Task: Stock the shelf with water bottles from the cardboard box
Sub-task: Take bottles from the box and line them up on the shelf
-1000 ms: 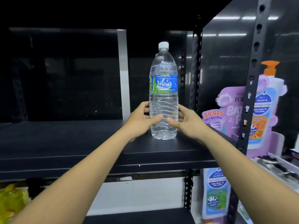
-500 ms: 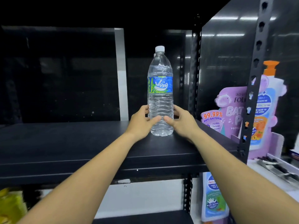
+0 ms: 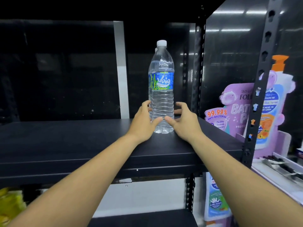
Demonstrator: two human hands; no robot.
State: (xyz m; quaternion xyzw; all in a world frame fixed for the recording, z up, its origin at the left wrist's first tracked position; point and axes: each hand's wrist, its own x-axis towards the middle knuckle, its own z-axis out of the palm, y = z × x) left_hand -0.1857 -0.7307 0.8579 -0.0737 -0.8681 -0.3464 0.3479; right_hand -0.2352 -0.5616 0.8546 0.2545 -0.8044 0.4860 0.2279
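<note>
Hands: left hand [image 3: 144,122] curled round the lower body of the water bottle [image 3: 162,95], thumb across its front; right hand [image 3: 186,124] cupped just beside it, fingers spread and a little off the plastic.
Water bottle: upright, white cap, blue label, on the black shelf [image 3: 65,145] near its right end.
Second bottle [image 3: 149,82]: directly behind, mostly hidden.
Adjacent rack: purple pump bottle [image 3: 275,102].

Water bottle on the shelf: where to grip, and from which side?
Grip the ribbed lower body of the water bottle, below the label, coming from the front and wrapping both sides. It stands upright on the shelf, a second bottle close behind it and the post to its right, so the front looks most open.
</note>
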